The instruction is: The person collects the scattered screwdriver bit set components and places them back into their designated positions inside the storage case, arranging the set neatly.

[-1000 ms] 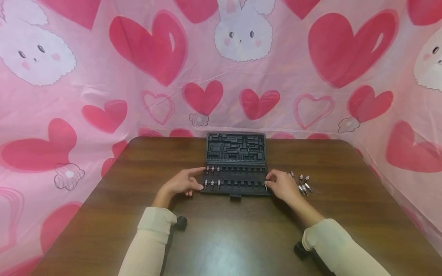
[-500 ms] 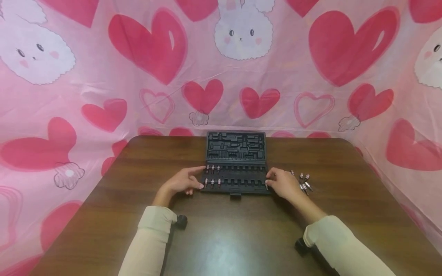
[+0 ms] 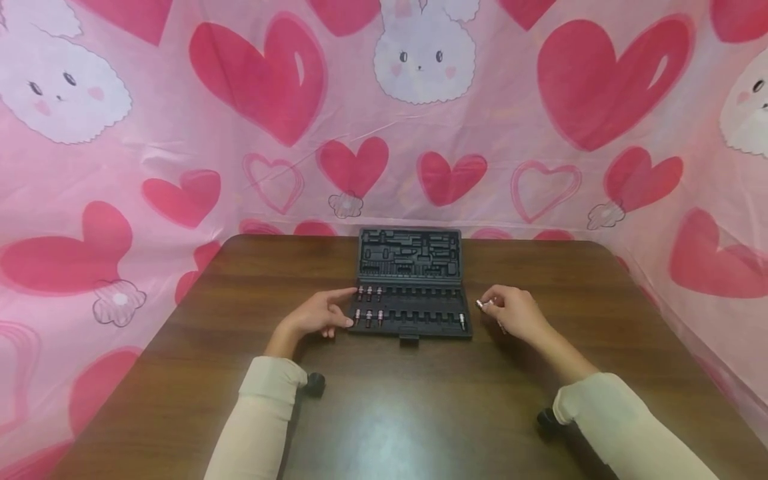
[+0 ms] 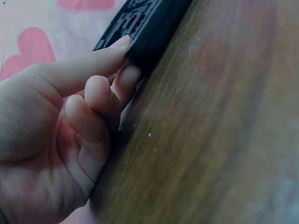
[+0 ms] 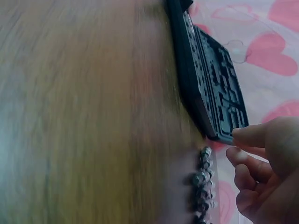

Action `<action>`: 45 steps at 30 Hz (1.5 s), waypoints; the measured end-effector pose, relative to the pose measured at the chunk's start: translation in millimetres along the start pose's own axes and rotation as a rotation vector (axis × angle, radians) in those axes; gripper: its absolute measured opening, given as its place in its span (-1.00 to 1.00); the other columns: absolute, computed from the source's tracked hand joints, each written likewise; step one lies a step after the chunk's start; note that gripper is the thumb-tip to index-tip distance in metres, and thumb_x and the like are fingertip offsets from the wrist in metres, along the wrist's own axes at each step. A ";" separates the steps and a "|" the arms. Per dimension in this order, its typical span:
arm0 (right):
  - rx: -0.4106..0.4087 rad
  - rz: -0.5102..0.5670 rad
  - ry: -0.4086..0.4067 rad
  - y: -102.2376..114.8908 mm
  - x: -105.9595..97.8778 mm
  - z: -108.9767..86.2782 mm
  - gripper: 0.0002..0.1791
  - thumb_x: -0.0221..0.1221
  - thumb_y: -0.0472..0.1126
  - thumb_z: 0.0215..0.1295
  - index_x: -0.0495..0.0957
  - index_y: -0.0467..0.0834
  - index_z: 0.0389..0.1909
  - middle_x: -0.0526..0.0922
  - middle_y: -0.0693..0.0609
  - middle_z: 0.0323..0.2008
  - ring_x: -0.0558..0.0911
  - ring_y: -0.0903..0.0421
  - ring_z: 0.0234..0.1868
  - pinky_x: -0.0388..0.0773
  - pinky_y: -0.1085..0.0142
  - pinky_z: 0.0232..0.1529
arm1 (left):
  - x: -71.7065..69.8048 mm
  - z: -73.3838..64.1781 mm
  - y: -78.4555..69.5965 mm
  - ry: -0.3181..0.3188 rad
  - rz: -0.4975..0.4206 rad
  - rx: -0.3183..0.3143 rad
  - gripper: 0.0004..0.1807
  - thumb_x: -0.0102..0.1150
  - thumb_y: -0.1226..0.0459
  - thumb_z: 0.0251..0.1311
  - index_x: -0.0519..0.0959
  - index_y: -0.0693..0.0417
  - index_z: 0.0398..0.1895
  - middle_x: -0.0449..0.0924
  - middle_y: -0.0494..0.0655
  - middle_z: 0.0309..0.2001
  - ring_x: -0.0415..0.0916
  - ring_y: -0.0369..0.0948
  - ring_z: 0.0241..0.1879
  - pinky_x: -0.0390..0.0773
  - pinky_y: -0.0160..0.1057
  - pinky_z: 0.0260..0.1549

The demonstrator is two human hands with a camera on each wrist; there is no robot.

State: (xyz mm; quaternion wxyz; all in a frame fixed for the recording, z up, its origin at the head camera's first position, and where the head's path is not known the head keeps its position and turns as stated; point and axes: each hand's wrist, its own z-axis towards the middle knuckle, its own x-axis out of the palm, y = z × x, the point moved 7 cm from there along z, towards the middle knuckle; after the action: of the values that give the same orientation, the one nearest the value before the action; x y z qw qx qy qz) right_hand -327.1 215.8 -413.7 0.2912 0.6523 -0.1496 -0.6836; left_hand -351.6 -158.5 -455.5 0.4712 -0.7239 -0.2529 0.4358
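A black socket case (image 3: 420,304) lies with its lid up in the middle of the table. My left hand (image 3: 315,315) grips its left side, the thumb on the rim and another finger against the outer wall in the left wrist view. Silver-topped bit sockets (image 3: 369,319) fill the left slots of both rows. One silver bit socket (image 3: 462,321) stands in the front row's far right slot. To the right of the case, my right hand (image 3: 517,313) hovers at a group of loose bit sockets (image 5: 204,184); its thumb and fingers are apart with nothing between them.
The raised lid (image 3: 411,253), moulded with recesses, stands at the back of the case. A latch tab (image 3: 409,341) juts from the front. The brown wooden table (image 3: 372,407) meets a pink heart-patterned cloth (image 3: 414,127) behind and at both sides.
My right hand has let go of a bit socket in the front row's right end slot and moved right to the loose ones. The left hand stays on the case.
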 end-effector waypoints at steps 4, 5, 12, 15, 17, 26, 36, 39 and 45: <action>0.003 0.012 0.006 -4.8 -4.1 -1.4 -0.91 0.22 -0.27 0.30 0.62 -0.19 -0.23 0.61 -0.01 -0.53 0.50 0.10 -0.61 0.46 0.22 -0.57 | -1.0 -0.9 1.0 -0.002 0.007 -0.008 -0.19 0.37 0.32 0.12 0.25 0.05 0.46 0.55 0.04 -0.61 0.41 -0.21 -0.75 0.42 -0.31 -0.72; -0.001 0.008 0.007 -5.5 -5.1 -1.8 -0.91 0.23 -0.27 0.29 0.63 -0.19 -0.23 0.63 0.00 -0.51 0.51 0.10 -0.59 0.46 0.22 -0.57 | -1.2 -0.9 1.5 -0.003 0.008 -0.012 -0.19 0.38 0.31 0.12 0.26 0.04 0.45 0.55 0.03 -0.61 0.41 -0.21 -0.75 0.43 -0.31 -0.71; -0.010 -0.049 0.039 -8.7 -6.9 -5.4 -0.91 0.27 -0.31 0.22 0.62 -0.19 -0.26 0.60 0.07 -0.55 0.50 0.13 -0.59 0.45 0.23 -0.57 | -1.1 -0.5 1.9 -0.001 0.006 -0.008 -0.19 0.38 0.30 0.12 0.26 0.02 0.46 0.55 0.03 -0.61 0.43 -0.20 -0.74 0.44 -0.29 -0.70; -0.015 -0.084 0.036 -9.8 -6.5 -7.6 -0.91 0.29 -0.30 0.19 0.61 -0.17 -0.29 0.58 0.10 -0.56 0.48 0.13 -0.58 0.41 0.24 -0.54 | -0.9 -0.2 1.4 0.004 0.003 -0.004 -0.19 0.38 0.30 0.12 0.25 0.04 0.46 0.56 0.03 -0.60 0.43 -0.20 -0.74 0.45 -0.29 -0.70; -0.024 -0.106 0.020 -10.7 -6.2 -9.0 -0.91 0.31 -0.29 0.16 0.60 -0.15 -0.32 0.58 0.11 -0.57 0.48 0.14 -0.57 0.37 0.23 -0.51 | -0.8 -0.3 1.4 0.004 0.000 -0.009 -0.19 0.38 0.30 0.12 0.25 0.03 0.46 0.57 0.04 -0.60 0.43 -0.20 -0.74 0.45 -0.30 -0.70; -0.036 -0.139 0.010 -12.0 1.2 -14.5 -0.88 0.34 -0.27 0.11 0.60 -0.11 -0.33 0.58 0.13 -0.56 0.50 0.16 -0.53 0.37 0.19 -0.48 | -0.9 -2.2 0.6 -0.001 -0.001 -0.018 -0.19 0.38 0.29 0.12 0.26 0.01 0.45 0.58 0.05 -0.58 0.42 -0.20 -0.74 0.43 -0.30 -0.70; -0.020 -0.241 0.034 -6.9 6.3 -14.7 -0.88 0.34 -0.24 0.13 0.67 -0.11 -0.29 0.63 0.11 -0.48 0.57 0.10 -0.42 0.44 0.00 -0.31 | -0.8 -1.6 0.0 0.003 -0.003 -0.012 -0.19 0.39 0.29 0.12 0.26 0.01 0.45 0.53 0.04 -0.62 0.43 -0.20 -0.74 0.44 -0.31 -0.70; -0.042 -0.264 0.025 -4.2 7.8 -16.0 -0.86 0.35 -0.23 0.11 0.68 -0.11 -0.28 0.63 0.12 -0.49 0.59 0.09 -0.40 0.43 -0.10 -0.23 | -0.8 -1.7 -0.3 0.002 -0.003 -0.009 -0.19 0.39 0.29 0.11 0.26 0.01 0.45 0.53 0.04 -0.63 0.42 -0.20 -0.75 0.43 -0.31 -0.70; -0.061 -0.308 0.010 -2.2 10.4 -16.8 -0.85 0.37 -0.19 0.07 0.67 -0.09 -0.31 0.63 0.11 -0.50 0.59 0.08 -0.41 0.44 0.01 -0.36 | 0.0 -2.7 -1.0 0.003 -0.002 0.004 -0.19 0.37 0.32 0.13 0.25 0.06 0.46 0.55 0.06 -0.61 0.41 -0.19 -0.75 0.42 -0.30 -0.71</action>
State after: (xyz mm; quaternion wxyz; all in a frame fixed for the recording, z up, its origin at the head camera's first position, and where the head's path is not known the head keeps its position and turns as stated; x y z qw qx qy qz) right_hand -310.8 214.4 -425.1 0.2035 0.6617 -0.0255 -0.7212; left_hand -349.2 -159.3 -454.1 0.4732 -0.7235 -0.2520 0.4348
